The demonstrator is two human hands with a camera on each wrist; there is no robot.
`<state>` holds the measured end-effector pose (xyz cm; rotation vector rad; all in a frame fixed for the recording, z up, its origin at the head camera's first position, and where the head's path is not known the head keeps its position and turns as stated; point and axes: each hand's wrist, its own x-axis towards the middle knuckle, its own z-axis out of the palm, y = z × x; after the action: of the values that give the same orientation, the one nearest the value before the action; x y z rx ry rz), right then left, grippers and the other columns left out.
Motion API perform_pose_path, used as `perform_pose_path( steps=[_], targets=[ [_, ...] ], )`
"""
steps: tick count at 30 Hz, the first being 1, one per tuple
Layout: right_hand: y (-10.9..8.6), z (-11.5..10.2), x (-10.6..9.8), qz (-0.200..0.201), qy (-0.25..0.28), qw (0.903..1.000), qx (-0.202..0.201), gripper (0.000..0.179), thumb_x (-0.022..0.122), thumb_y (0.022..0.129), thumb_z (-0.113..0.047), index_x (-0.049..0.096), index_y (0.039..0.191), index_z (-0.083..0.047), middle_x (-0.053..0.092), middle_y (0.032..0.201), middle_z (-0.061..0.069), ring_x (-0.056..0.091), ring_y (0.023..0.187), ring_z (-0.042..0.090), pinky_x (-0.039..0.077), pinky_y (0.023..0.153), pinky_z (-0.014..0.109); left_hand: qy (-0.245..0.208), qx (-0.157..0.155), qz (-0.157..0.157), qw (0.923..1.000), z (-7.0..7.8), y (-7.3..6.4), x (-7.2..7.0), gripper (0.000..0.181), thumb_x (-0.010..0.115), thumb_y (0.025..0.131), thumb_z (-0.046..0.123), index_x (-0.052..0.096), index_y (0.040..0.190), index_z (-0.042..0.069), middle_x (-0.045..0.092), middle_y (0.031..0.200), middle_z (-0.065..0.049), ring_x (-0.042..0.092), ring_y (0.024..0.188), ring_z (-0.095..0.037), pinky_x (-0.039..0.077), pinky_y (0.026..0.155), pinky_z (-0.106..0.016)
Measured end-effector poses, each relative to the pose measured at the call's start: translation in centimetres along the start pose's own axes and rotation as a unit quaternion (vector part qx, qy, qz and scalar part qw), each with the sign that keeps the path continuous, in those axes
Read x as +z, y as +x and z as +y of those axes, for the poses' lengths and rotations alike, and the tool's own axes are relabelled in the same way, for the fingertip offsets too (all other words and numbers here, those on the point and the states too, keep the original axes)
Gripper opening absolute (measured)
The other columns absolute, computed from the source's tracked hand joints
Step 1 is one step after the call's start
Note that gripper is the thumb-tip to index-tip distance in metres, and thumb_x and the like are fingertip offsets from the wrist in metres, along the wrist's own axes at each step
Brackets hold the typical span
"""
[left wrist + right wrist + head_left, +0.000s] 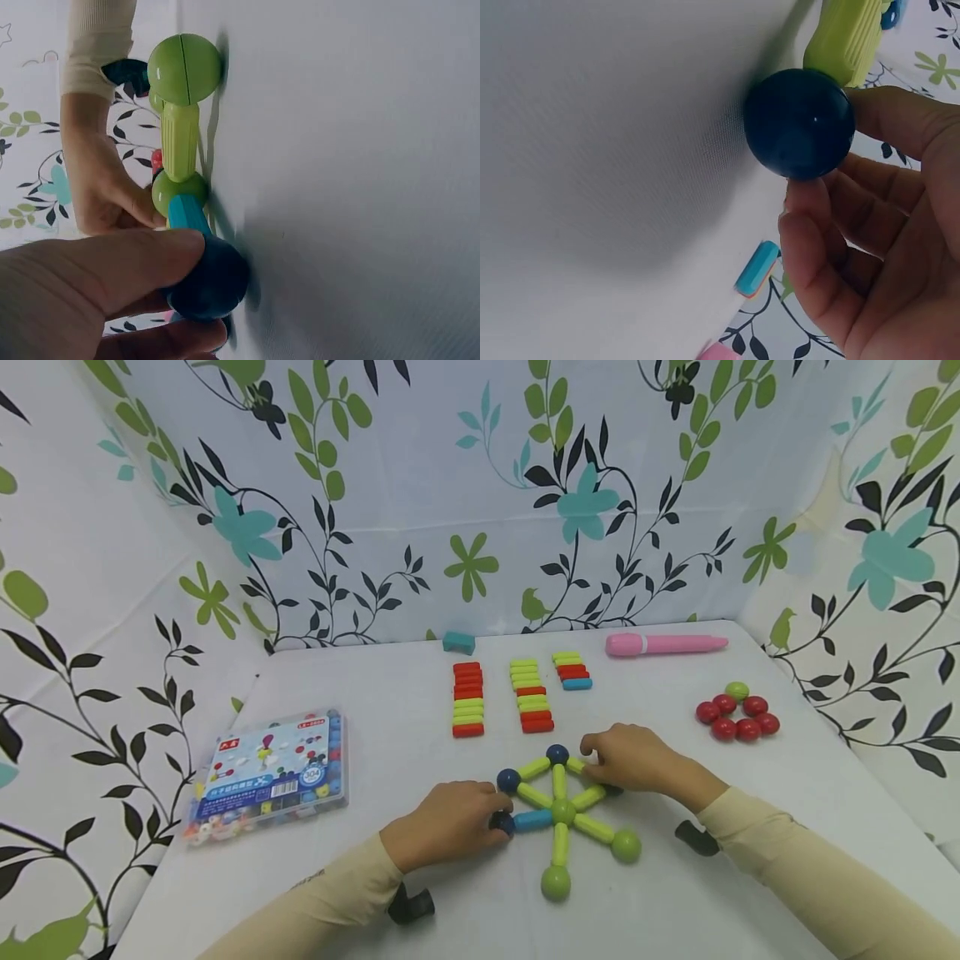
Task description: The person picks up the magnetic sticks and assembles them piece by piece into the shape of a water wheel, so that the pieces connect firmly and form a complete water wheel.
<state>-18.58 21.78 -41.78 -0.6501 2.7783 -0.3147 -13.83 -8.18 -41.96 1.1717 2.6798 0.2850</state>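
From the head view, my left hand (450, 822) rests on the bench (420, 902) at the near left of the star of sticks and balls (562, 806), its fingers curled round the dark ball (501, 822) that caps the blue stick (532, 819); I judge I hold it there to keep that arm seated against the green hub ball (562, 812). My right hand (637, 760) lies on the far right arm of the star, fingers bent over the end of a green stick (587, 797), the forearm coming in low from the right. Farther back lie rows of spare sticks (468, 700), a pink pen (663, 644), a ring of red balls (738, 718) to the right, and the set's box (273, 772) to the left.

From the left wrist view, my thumb and fingers pinch the dark ball (208, 281), which touches the bench; the blue stick (187, 214) runs on to the hub ball (176, 191), then a green stick (180, 139) to a green end ball (184, 69).

From the right wrist view, my right fingers (832, 247) are closed on another dark ball (799, 124), pressed to the bench with a green stick (847, 37) joined to it.
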Motion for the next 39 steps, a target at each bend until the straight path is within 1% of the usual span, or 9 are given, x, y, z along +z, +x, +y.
perform_pose_path(
  steps=[5, 11, 15, 18, 21, 26, 29, 34, 39],
  targets=[
    [-0.9, -0.4, 0.2, 0.004, -0.001, 0.9991, 0.043, 0.056, 0.074, 0.091, -0.03, 0.059, 0.139, -0.006, 0.064, 0.077, -0.002, 0.055, 0.067, 0.015, 0.048, 0.057, 0.028, 0.024, -0.028, 0.014, 0.9992, -1.1, 1.0, -0.3, 0.035, 0.078, 0.091, 0.025, 0.073, 0.125, 0.018, 0.069, 0.097, 0.004, 0.061, 0.081, -0.008, 0.054, 0.07, -0.023],
    [-2.1, -1.7, 0.7, -0.022, 0.063, 0.9938, 0.089, 0.068, 0.07, 0.095, -0.026, 0.043, 0.151, 0.002, 0.059, 0.074, 0.003, 0.055, 0.06, 0.015, 0.046, 0.053, 0.028, 0.032, -0.047, 0.041, 0.9975, -2.4, 2.4, -0.5, 0.039, 0.076, 0.093, 0.017, 0.07, 0.131, 0.019, 0.072, 0.109, 0.0, 0.068, 0.095, -0.014, 0.06, 0.081, -0.032],
    [-2.8, -2.4, 0.8, -0.024, 0.055, 0.9935, 0.097, 0.054, 0.07, 0.094, -0.025, 0.056, 0.141, 0.0, 0.066, 0.084, 0.005, 0.056, 0.064, 0.015, 0.048, 0.054, 0.028, 0.034, -0.044, 0.048, 0.9973, -2.8, 3.2, -0.4, 0.039, 0.076, 0.093, 0.015, 0.07, 0.131, 0.02, 0.072, 0.109, 0.0, 0.068, 0.096, -0.015, 0.06, 0.079, -0.032],
    [-3.2, -2.6, 0.7, 0.003, 0.018, 0.9966, 0.08, 0.036, 0.073, 0.093, -0.025, 0.069, 0.121, -0.003, 0.065, 0.08, 0.001, 0.053, 0.066, 0.015, 0.046, 0.055, 0.028, 0.036, -0.046, 0.048, 0.9972, -2.7, 3.6, -0.4, 0.04, 0.076, 0.093, 0.015, 0.07, 0.131, 0.02, 0.072, 0.109, 0.001, 0.068, 0.095, -0.015, 0.06, 0.078, -0.031],
    [-3.4, -2.3, 0.5, 0.019, 0.001, 0.9975, 0.068, 0.023, 0.074, 0.092, -0.026, 0.073, 0.106, -0.007, 0.059, 0.071, -0.004, 0.052, 0.064, 0.014, 0.045, 0.054, 0.028, 0.039, -0.049, 0.045, 0.9971, -2.7, 3.8, -0.4, 0.041, 0.077, 0.092, 0.016, 0.069, 0.131, 0.021, 0.071, 0.109, 0.001, 0.067, 0.095, -0.015, 0.06, 0.078, -0.031],
    [-3.6, -1.9, 0.4, 0.014, 0.013, 0.998, 0.061, 0.022, 0.074, 0.092, -0.028, 0.074, 0.103, -0.009, 0.06, 0.072, -0.006, 0.052, 0.065, 0.014, 0.045, 0.055, 0.028, 0.022, -0.057, 0.028, 0.9977, -2.9, 3.7, -1.0, 0.045, 0.076, 0.093, 0.017, 0.066, 0.136, 0.021, 0.071, 0.117, -0.001, 0.068, 0.101, -0.017, 0.06, 0.083, -0.035],
    [-3.6, -1.8, 0.3, 0.015, 0.021, 0.9978, 0.06, 0.027, 0.074, 0.091, -0.029, 0.074, 0.109, -0.009, 0.066, 0.079, -0.004, 0.053, 0.068, 0.014, 0.046, 0.057, 0.029, 0.012, -0.092, 0.043, 0.9947, -3.9, 3.9, -1.6, 0.044, 0.075, 0.094, 0.019, 0.065, 0.137, 0.021, 0.07, 0.121, -0.002, 0.067, 0.105, -0.02, 0.059, 0.088, -0.039],
    [-3.4, -1.5, 0.3, 0.023, 0.027, 0.998, 0.053, 0.032, 0.076, 0.09, -0.03, 0.074, 0.115, -0.011, 0.071, 0.087, -0.003, 0.054, 0.072, 0.014, 0.048, 0.061, 0.03, 0.04, -0.16, 0.095, 0.9818, -6.5, 5.1, -2.0, 0.027, 0.072, 0.096, 0.015, 0.073, 0.122, 0.015, 0.07, 0.105, -0.006, 0.065, 0.094, -0.023, 0.06, 0.085, -0.04],
    [-3.3, -1.3, 0.6, 0.023, 0.034, 0.9987, 0.031, 0.03, 0.077, 0.09, -0.031, 0.075, 0.114, -0.012, 0.07, 0.086, -0.006, 0.055, 0.072, 0.011, 0.049, 0.061, 0.029, 0.042, -0.197, 0.067, 0.9773, -7.8, 5.6, -1.8, 0.019, 0.072, 0.095, 0.014, 0.075, 0.113, 0.01, 0.067, 0.091, -0.006, 0.061, 0.082, -0.021, 0.059, 0.077, -0.036]
  ],
)
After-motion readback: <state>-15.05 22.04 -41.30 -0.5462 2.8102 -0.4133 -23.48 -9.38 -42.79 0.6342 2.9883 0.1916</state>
